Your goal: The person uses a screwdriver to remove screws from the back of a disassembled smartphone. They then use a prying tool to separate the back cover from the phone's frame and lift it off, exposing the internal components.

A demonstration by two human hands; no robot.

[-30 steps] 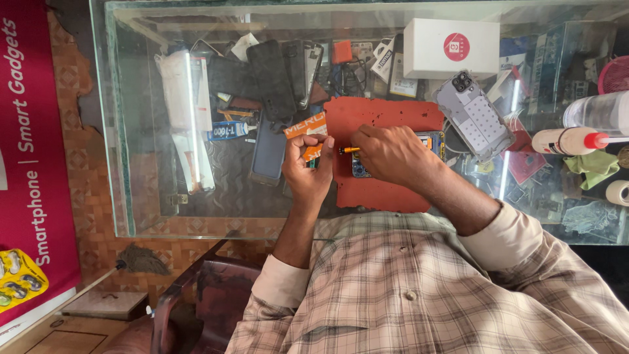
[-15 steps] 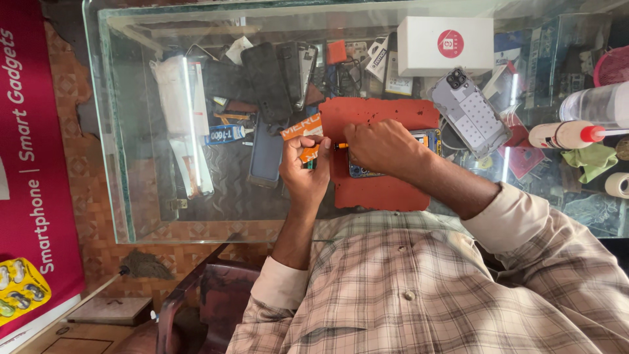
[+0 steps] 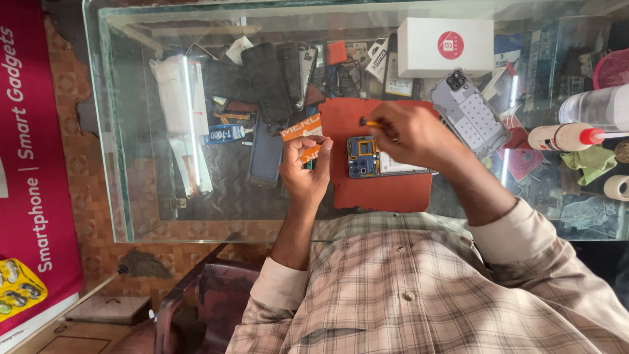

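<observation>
Head view, looking down on a glass counter [image 3: 131,196]. Left hand [image 3: 305,167] sits at the left edge of a red work mat [image 3: 386,190], fingers curled and pinched on a small orange-and-white card [image 3: 303,131] held just above the glass. Right hand [image 3: 413,134] is over the mat's upper middle, fingertips closed tight on a thin yellow-handled tool [image 3: 372,123]; its dark tip points left, above the mat. Opened smartphone [image 3: 377,164], blue board exposed and back cover off, lies flat on the mat, just below the right hand and just right of the left hand. Tool tip is apart from the phone, a little above its top edge.

Grey phone back cover [image 3: 475,118] with camera cutout lies tilted at the mat's right edge. White box [image 3: 445,46] stands beyond it. White squeeze bottle with red nozzle [image 3: 567,136] lies on its side far right, green cloth [image 3: 593,162] below it. Under the glass: several dark phones [image 3: 265,82], a blue glue tube [image 3: 226,134], a white plastic bag [image 3: 180,118]. Plaid shirt sleeves [image 3: 419,288] fill the bottom.
</observation>
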